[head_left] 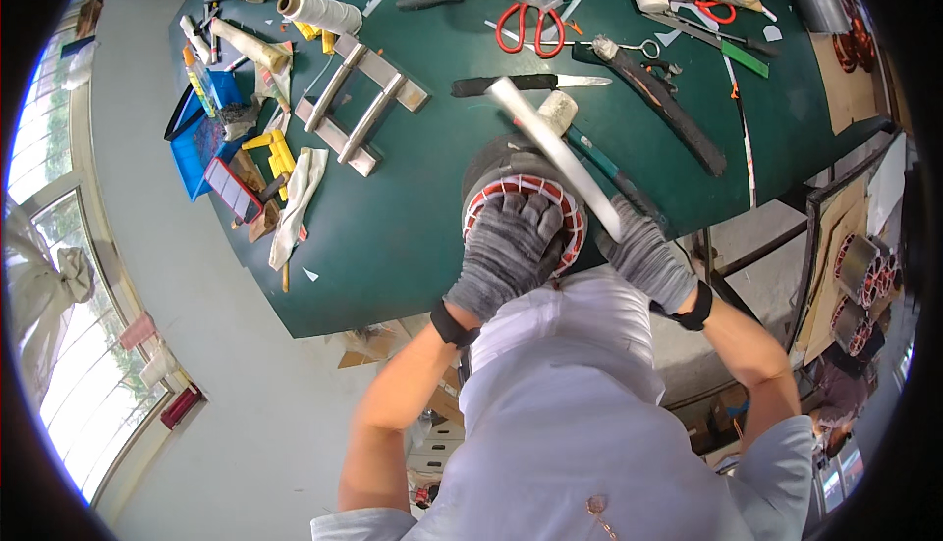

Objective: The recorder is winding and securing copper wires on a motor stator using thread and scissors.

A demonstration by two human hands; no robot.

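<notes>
A cylindrical motor stator (572,209), dark outside with red and white slot insulation round its bore, lies at the table's near edge, its ring-shaped end toward me. My left hand (511,246), in a grey knit glove, is curled over this end, fingers at the opening; the fingertips are partly hidden inside. My right hand (645,251), gloved alike, grips the lower end of a white rod (550,148), which slants up and left above the stator. Behind the rod lies a mallet with a pale head (558,112) and a green handle (614,170).
On the green table (363,266) lie a black-handled knife (506,84), red-handled scissors (530,35), a dark wrapped bar (668,109), a metal frame with two rods (359,104), a thread cone (319,12) and a blue tray (187,153). More stators (864,271) sit at the right.
</notes>
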